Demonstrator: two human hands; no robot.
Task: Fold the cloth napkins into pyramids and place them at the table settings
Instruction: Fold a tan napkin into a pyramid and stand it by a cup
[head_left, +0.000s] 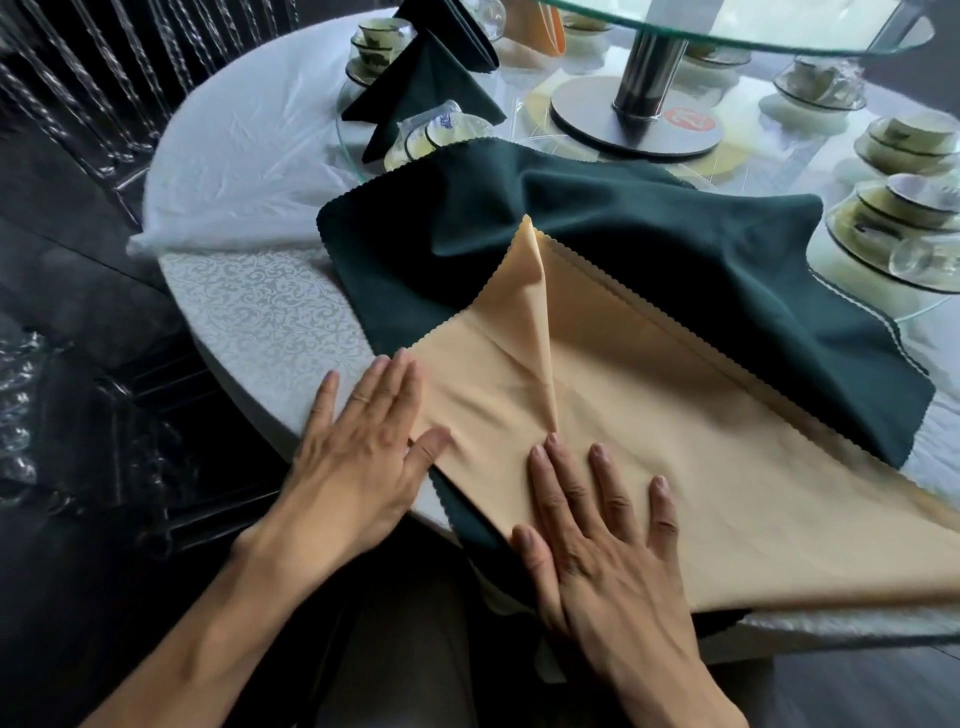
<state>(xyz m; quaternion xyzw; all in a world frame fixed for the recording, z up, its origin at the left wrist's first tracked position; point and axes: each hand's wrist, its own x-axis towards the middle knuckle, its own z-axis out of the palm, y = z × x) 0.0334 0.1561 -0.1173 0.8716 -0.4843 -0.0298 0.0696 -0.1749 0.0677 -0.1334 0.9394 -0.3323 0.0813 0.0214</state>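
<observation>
So the worktop (249, 312) is a big round one with a white patterned cloth, and there's a glass turntable (727, 21) on a metal post (649, 67) in the middle. Spread across my side is a dark green napkin (675, 270), lying loose with a few humps in it, scalloped edges all round.

On top of that is the peach napkin (727, 467), the one I'm working on. It's smooth, matte fabric with the same little zigzag edge, and it runs from the near rim of the worktop out to the right. The left part is folded over toward the middle, so a long narrow flap runs up to a sharp point, with a crease line down to where my fingers meet (there are some soft wrinkles near that crease, not super crisp).

Both hands are flat, nothing pinched. My left hand (358, 447) lies with its fingers spread, fingertips on the left edge of the folded flap and thumb on the fabric, palm mostly over the worktop's rim. My right hand (597, 535) presses down on the peach cloth just beside it, fingers straight and fanned, index tip right at the bottom of the crease.

Further back on the left, two green napkin pyramids (431, 83) stand next to stacked cups and bowls (374, 47). More bowl sets (904, 150) sit along the right side.
</observation>
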